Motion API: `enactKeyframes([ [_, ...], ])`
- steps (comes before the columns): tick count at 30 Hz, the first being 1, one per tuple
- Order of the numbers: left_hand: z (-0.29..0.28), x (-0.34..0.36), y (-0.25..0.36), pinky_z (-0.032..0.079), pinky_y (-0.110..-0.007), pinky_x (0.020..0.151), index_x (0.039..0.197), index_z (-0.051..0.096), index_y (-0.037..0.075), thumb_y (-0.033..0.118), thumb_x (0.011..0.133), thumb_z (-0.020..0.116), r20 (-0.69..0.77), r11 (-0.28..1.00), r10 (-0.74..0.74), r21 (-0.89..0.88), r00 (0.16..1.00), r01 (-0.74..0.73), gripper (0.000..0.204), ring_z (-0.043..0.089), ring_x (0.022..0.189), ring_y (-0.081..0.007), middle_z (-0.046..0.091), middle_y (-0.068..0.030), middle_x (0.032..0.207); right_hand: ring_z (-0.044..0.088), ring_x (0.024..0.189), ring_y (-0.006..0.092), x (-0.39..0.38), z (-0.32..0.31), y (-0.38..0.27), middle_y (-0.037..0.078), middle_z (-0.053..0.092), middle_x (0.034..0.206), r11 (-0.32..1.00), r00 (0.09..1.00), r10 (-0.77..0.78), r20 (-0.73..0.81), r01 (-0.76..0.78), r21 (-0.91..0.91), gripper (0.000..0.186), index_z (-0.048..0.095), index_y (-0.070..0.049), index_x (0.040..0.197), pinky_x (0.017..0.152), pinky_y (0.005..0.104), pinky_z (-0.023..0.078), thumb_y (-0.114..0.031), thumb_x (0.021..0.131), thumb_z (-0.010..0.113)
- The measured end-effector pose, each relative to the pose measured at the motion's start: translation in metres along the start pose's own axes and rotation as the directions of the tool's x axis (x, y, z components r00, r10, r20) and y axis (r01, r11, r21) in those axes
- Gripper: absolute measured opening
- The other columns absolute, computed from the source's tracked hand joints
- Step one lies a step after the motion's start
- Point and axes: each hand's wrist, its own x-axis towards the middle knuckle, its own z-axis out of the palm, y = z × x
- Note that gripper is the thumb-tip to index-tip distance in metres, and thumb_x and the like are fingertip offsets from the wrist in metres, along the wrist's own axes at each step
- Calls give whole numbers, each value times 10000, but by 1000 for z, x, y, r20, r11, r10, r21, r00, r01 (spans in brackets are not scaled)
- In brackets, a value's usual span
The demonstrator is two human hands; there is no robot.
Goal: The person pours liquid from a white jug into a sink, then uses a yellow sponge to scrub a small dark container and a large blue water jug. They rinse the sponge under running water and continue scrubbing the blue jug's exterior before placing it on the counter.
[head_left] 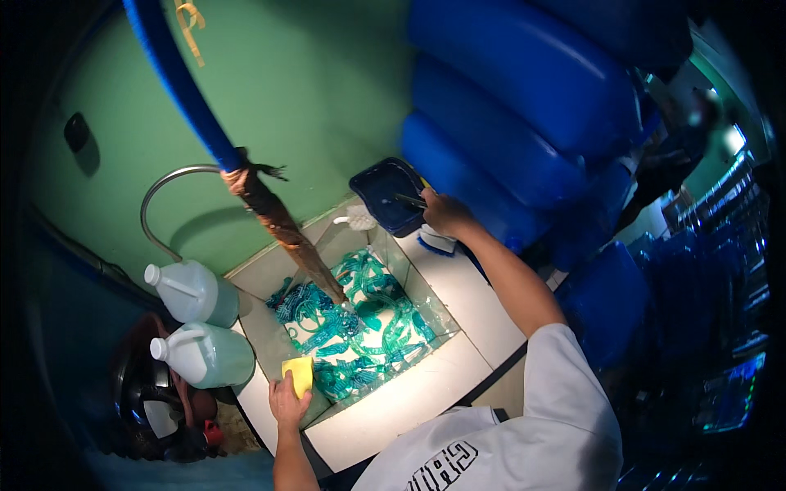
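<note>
A yellow sponge (pixel 299 375) is gripped in my left hand (pixel 288 401), at the near left corner of a tiled basin (pixel 409 401). My right hand (pixel 446 214) closes around a thin utensil (pixel 409 200), whose far end reaches into a dark blue tub (pixel 378 186) at the basin's far right corner; its tip is too small to name. Inside the basin, teal and white leaf-like patterning (pixel 381 315) covers the bottom, seemingly under clear water. A brush (pixel 437 241) with blue bristles lies just below my right hand. Beside the tub is a white bundle (pixel 358 218).
Two translucent jugs, one (pixel 192 293) behind the other (pixel 205 355), stand left of the basin. A blue pipe (pixel 184 90) with brown wrapping (pixel 282 229) slants down into it. Stacked blue plastic containers (pixel 524 98) rise at the right; cookware (pixel 151 401) sits low left.
</note>
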Motion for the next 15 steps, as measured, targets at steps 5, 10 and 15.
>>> enactKeyframes([
  [5, 4, -2, -6, 364, -468, 1096, 1318, 532, -38, 329, 696, 718, 0, 1000, -19, -20, 1000, 19, 746, 656, 910, -348, 691, -229, 935, 678, 1055, 412, 75, 23, -14, 229, 706, 1101, 956, 993, -12, 116, 46, -291, 306, 675, -32, 1159, 927, 499, 532, -132, 886, 578],
  [10, 9, -3, -9, 350, -463, 1116, 1335, 523, -25, 333, 687, 735, -16, 999, -23, 30, 1000, 23, 770, 652, 953, -346, 694, -224, 973, 700, 1032, 379, 117, 49, -14, 227, 712, 1094, 971, 985, -54, 166, 91, -223, 219, 740, -36, 1011, 898, 495, 555, -129, 869, 604],
  [15, 12, 2, -9, 349, -478, 1119, 1293, 538, -54, 356, 659, 730, 13, 1000, 6, 7, 1000, -6, 779, 640, 948, -380, 680, -239, 929, 728, 973, 345, 130, 54, -18, 192, 729, 1105, 977, 990, 30, 141, 0, -212, 227, 752, -33, 1030, 805, 445, 586, -106, 862, 619],
])
